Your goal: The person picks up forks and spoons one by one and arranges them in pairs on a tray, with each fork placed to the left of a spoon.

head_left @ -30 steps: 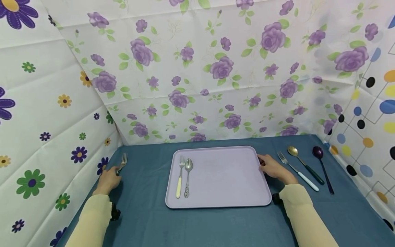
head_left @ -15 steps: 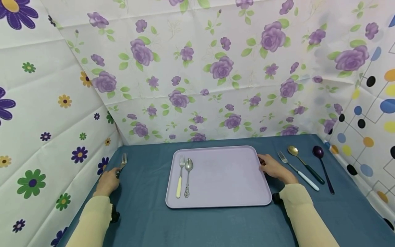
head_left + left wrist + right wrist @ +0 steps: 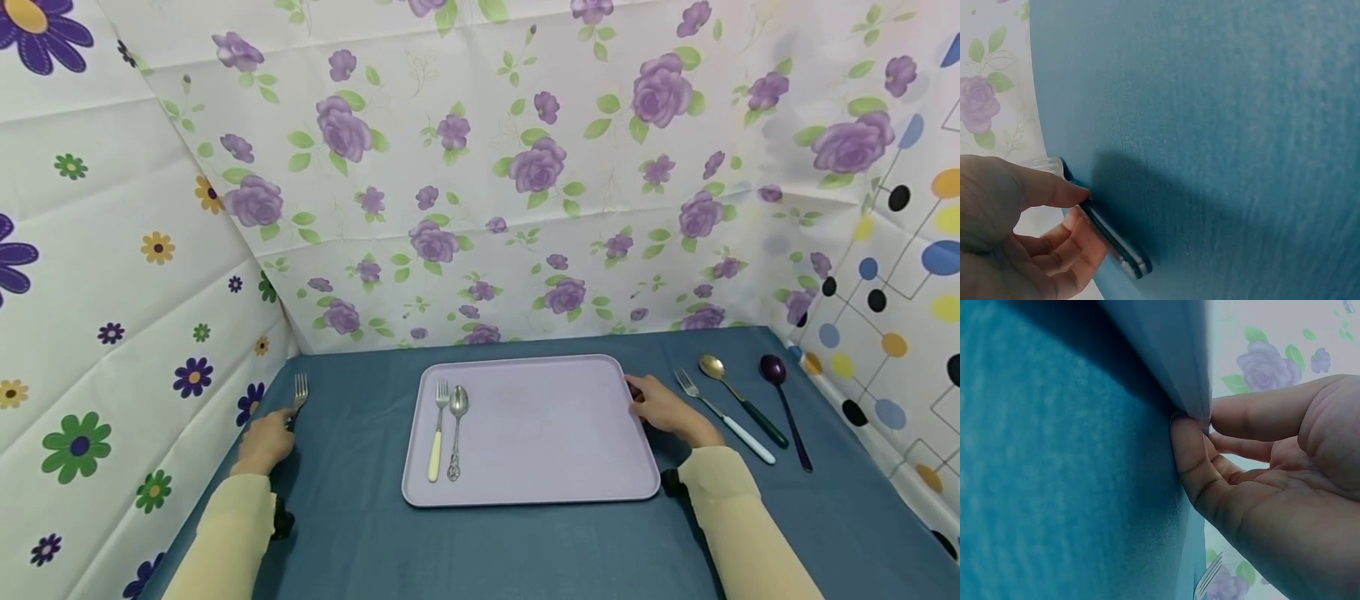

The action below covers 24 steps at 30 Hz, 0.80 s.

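Hardly a shift: left hand (image 3: 264, 442) pinching the dark-handled fork (image 3: 300, 388), right hand (image 3: 666, 407) gripping the lavender tray (image 3: 547, 429). Fork and tray remain apart!

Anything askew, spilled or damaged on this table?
Nothing looks spilled or damaged. Mildly askew: right of the tray, the white fork, green spoon and purple spoon slant, while the yellow fork and silver spoon on it lie almost straight.
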{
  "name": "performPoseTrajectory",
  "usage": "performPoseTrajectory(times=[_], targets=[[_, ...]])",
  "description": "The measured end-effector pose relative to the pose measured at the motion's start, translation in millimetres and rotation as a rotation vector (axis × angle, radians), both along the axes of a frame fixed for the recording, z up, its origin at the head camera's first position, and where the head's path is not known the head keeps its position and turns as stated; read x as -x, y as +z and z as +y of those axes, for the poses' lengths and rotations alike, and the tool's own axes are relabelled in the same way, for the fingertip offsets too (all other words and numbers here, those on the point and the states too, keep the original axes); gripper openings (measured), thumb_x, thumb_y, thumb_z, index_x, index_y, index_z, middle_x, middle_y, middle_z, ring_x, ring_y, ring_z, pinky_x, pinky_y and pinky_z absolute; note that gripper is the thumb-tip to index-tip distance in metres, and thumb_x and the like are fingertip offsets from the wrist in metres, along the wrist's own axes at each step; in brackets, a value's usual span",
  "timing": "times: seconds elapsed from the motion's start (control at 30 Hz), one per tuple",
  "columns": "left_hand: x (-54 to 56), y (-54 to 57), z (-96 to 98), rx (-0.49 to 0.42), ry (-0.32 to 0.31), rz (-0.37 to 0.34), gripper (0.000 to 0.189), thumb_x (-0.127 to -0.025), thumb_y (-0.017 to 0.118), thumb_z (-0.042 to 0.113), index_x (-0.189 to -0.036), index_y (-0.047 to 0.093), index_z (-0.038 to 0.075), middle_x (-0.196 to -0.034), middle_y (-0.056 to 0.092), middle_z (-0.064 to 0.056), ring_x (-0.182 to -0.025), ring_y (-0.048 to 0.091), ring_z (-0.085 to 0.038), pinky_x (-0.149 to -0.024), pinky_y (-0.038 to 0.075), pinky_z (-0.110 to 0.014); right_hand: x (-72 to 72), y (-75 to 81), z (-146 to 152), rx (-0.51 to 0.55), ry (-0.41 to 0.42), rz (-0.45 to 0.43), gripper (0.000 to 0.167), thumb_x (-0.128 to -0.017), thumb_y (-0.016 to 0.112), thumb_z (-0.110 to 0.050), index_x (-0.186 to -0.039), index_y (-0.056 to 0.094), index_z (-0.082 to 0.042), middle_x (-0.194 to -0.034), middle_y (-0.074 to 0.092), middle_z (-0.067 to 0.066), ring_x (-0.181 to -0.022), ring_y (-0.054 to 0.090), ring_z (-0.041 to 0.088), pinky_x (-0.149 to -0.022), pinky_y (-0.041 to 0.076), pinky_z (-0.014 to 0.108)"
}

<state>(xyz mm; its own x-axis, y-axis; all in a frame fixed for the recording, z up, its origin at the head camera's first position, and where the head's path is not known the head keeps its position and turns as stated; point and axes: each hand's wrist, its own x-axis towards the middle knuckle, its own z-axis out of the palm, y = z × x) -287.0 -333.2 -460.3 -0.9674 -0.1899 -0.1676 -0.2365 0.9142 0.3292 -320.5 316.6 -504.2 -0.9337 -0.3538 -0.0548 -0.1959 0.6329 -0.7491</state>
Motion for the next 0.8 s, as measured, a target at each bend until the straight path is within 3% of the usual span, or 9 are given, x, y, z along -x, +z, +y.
performPoseTrajectory(times=[0.27, 0.8], targets=[[-3.5, 1.1, 7.5, 0.023, -0.022, 0.066, 0.054, -0.096, 0.044, -0.001, -0.15, 0.046, -0.007, -0.146, 0.044, -0.041, -0.122, 0.052, -0.061, -0.095, 0.045, -0.072, -1.1, 2.4, 1, 0.014, 0.042, 0.035, 0.061, -0.091, 0.052, 0.007, -0.147, 0.036, 0.023, -0.107, 0.059, 0.027, -0.09, 0.058, 0.031, -0.073, 0.053, 0.036], [-1.4, 3.4, 31.0, -0.006, -0.083, 0.122, 0.053, -0.099, 0.047, 0.0, -0.151, 0.048, -0.004, -0.145, 0.046, -0.039, -0.129, 0.046, -0.061, -0.097, 0.041, -0.074, -2.2, 4.4, -2, -0.004, -0.009, -0.011, 0.063, -0.093, 0.054, 0.008, -0.15, 0.033, 0.021, -0.113, 0.053, 0.028, -0.097, 0.055, 0.033, -0.079, 0.054, 0.042]])
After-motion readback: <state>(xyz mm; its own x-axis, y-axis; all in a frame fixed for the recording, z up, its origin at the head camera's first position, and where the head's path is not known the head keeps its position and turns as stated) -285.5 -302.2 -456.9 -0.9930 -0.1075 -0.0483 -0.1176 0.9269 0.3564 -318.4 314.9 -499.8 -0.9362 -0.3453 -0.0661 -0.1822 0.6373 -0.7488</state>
